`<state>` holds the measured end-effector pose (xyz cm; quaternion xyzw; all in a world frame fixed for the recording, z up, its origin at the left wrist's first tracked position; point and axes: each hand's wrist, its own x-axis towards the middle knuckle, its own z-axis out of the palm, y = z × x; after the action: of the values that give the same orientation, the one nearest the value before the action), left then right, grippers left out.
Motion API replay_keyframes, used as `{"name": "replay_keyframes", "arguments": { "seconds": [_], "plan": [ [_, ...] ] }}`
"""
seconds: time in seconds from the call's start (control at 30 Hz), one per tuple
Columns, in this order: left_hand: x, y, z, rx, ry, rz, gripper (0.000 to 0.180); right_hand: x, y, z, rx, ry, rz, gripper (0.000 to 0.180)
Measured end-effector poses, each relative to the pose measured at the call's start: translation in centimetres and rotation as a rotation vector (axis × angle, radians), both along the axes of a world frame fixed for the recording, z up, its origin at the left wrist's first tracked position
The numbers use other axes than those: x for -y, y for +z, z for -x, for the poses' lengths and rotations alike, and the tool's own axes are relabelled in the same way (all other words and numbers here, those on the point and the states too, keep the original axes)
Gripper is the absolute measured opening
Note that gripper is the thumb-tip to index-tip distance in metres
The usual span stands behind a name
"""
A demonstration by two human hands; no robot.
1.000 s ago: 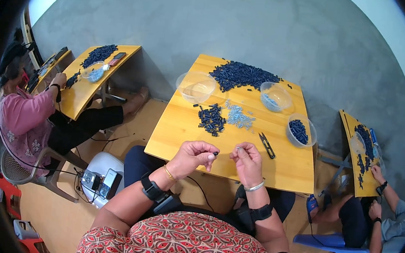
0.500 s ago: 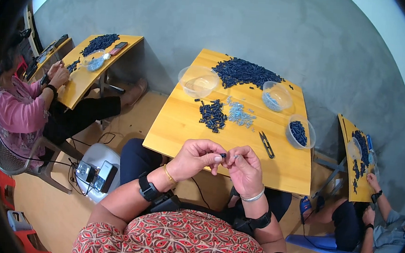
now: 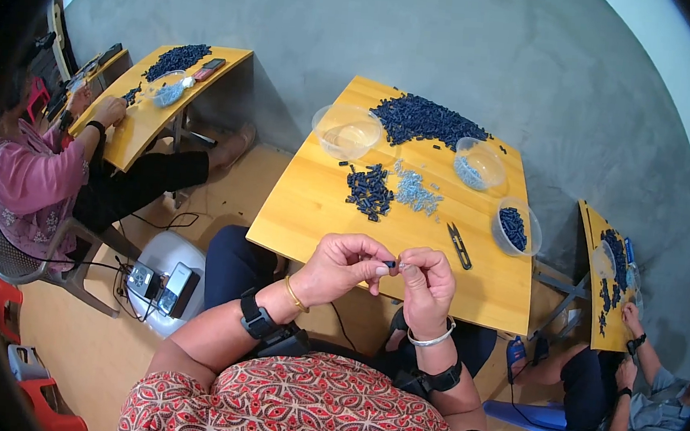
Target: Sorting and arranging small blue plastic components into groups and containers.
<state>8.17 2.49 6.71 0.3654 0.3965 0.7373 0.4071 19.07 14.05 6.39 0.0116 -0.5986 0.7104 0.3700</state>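
Note:
My left hand (image 3: 339, 273) pinches a small dark blue tubular piece (image 3: 390, 264) between thumb and forefinger, over the near edge of the wooden table (image 3: 295, 228). Close against it, the thumb and forefinger of my right hand (image 3: 426, 291) are pressed together. A pale speck shows at those fingertips, too small to name. Just beyond the hands lie a small pile of dark blue pieces (image 3: 369, 191) and a scatter of light blue pieces (image 3: 417, 194). Black thread snips (image 3: 459, 246) rest to their right.
A large heap of dark pieces (image 3: 429, 122) covers the table's far side. Around it stand a clear bowl (image 3: 328, 120), a bowl with light blue pieces (image 3: 491, 164) and a tub of dark pieces (image 3: 531, 234). People work at tables on both sides; a white stool (image 3: 172, 244) holds devices.
My hands have come slightly apart and turned, so more of the dark piece shows between the fingertips. The view has shifted a little. The person at left has moved their hands.

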Motion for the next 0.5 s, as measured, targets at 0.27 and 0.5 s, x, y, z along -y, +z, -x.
{"name": "replay_keyframes", "arguments": {
  "seconds": [0.27, 0.5],
  "plan": [
    [0.07, 0.15, -0.09, -0.064, 0.019, 0.085, 0.011, 0.03, 0.3, -0.22, 0.085, -0.16, -0.28, 0.006],
    [0.11, 0.27, -0.31, -0.096, 0.047, 0.136, 0.01, -0.21, 1.02, -0.12, 0.058, -0.237, -0.538, 0.007]
  ]
}}
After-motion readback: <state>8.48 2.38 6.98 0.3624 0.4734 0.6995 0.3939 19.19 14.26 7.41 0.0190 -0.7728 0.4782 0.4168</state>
